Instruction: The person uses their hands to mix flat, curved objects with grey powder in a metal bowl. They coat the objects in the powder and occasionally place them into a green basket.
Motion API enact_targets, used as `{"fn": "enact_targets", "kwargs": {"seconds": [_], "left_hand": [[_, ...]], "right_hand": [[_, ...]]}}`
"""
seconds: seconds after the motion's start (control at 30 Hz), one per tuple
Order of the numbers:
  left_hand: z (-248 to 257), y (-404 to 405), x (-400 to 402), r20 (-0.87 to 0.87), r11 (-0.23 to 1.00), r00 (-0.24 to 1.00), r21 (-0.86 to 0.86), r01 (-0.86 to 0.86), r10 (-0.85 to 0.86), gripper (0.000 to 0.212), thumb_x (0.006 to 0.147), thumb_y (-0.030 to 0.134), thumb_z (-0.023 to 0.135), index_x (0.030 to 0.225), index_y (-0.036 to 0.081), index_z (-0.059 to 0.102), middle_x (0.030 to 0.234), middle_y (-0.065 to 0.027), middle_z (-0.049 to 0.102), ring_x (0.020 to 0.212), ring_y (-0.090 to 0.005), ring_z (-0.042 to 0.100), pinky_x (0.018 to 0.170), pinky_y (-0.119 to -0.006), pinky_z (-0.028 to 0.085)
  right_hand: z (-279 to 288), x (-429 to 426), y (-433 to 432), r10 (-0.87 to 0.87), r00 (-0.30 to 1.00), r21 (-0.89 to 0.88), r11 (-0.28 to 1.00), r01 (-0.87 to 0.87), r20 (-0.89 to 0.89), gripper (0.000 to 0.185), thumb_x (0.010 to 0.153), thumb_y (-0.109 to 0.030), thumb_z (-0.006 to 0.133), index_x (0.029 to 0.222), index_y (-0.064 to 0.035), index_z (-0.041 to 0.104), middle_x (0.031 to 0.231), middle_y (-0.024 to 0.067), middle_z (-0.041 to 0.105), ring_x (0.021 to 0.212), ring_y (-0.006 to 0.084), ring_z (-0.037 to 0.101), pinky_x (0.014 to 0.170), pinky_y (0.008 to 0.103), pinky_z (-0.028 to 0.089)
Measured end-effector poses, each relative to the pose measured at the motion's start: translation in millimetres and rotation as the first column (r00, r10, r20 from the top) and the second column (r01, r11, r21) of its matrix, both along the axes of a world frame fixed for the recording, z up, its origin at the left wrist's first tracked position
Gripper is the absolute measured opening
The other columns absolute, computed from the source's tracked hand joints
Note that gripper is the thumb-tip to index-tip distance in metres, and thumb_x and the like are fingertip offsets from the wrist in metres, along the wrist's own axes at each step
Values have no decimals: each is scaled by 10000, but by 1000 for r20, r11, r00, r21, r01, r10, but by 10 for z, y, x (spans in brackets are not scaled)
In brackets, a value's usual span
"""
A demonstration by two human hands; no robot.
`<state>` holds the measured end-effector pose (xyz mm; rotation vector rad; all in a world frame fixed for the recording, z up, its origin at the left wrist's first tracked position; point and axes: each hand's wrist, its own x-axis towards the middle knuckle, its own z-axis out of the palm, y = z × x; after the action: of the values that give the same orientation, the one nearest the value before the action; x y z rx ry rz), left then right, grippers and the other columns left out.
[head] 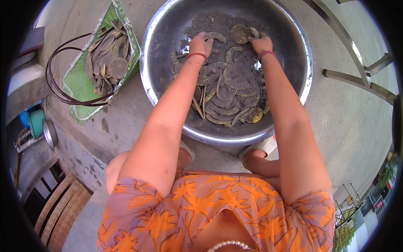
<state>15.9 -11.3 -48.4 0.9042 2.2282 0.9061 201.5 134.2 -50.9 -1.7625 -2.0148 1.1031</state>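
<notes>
A large round steel basin (289,78) stands on the floor in front of me, holding many ash-coated slices (236,78) amid grey ash (226,23). My left hand (201,44) is at the left part of the pile, its fingers closed on a curved slice (217,37). At the upper right of the pile, my right hand (262,42) pinches a small slice (254,32) between thumb and fingers. A round slice (240,34) lies just left of that hand. One yellowish cut piece (253,115) shows near the basin's lower edge.
Left of the basin, a green woven basket (78,75) with dark handles (50,69) holds more coated slices (110,56). Metal legs of a stand (352,47) rest on the floor at right. A metal bowl (50,134) and a green tub (36,121) are at far left.
</notes>
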Motion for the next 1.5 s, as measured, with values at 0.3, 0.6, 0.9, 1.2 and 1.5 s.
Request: {"fn": "enact_targets", "kwargs": {"seconds": [0.3, 0.6, 0.9, 1.2, 1.5], "left_hand": [[-8, 123, 63, -400, 910, 820, -230, 343, -410, 396, 697, 178, 762, 1068, 132, 633, 1213, -131, 493, 1149, -350, 438, 960, -401, 433], [146, 45, -178, 996, 958, 69, -30, -284, 52, 266, 871, 283, 652, 1020, 78, 569, 825, -44, 614, 755, -196, 606, 707, -389, 536], [26, -10, -613, 637, 997, 769, 6, -82, 60, 381, 731, 94, 752, 1078, 17, 615, 943, -68, 655, 770, -156, 613, 633, -284, 506], [200, -191, -870, 254, 895, 938, 318, -311, 236, 288, 720, 132, 714, 961, -18, 669, 897, -89, 684, 783, -159, 637, 750, -287, 501], [276, -466, -1008, 406, 867, 862, 259, -426, 303, 339, 727, 104, 683, 1020, -45, 598, 944, -138, 651, 819, -205, 642, 754, -319, 528]], "right_hand": [[-81, -68, -25, -372, 795, -504, 858, 98, -479, 304, 781, -131, 652, 1049, 12, 632, 943, 106, 667, 830, 196, 651, 762, 299, 517], [118, -298, -307, -4, 532, -181, 942, -282, -847, 191, 845, 26, 572, 1028, -7, 615, 1062, 77, 639, 983, 149, 592, 913, 258, 447], [99, -165, -278, 693, 715, 36, 716, -698, 93, 443, 759, -26, 584, 1176, -173, 615, 1122, 144, 628, 1039, 334, 593, 922, 374, 462], [293, -654, -625, 581, 811, -75, 814, -576, 67, 401, 766, -268, 649, 1115, -74, 611, 1081, 202, 632, 1016, 344, 603, 882, 412, 475], [53, -920, -603, 540, 841, -93, 840, -535, 38, 517, 715, -262, 667, 1178, -46, 591, 1105, 199, 635, 1021, 327, 614, 893, 377, 475]]}}
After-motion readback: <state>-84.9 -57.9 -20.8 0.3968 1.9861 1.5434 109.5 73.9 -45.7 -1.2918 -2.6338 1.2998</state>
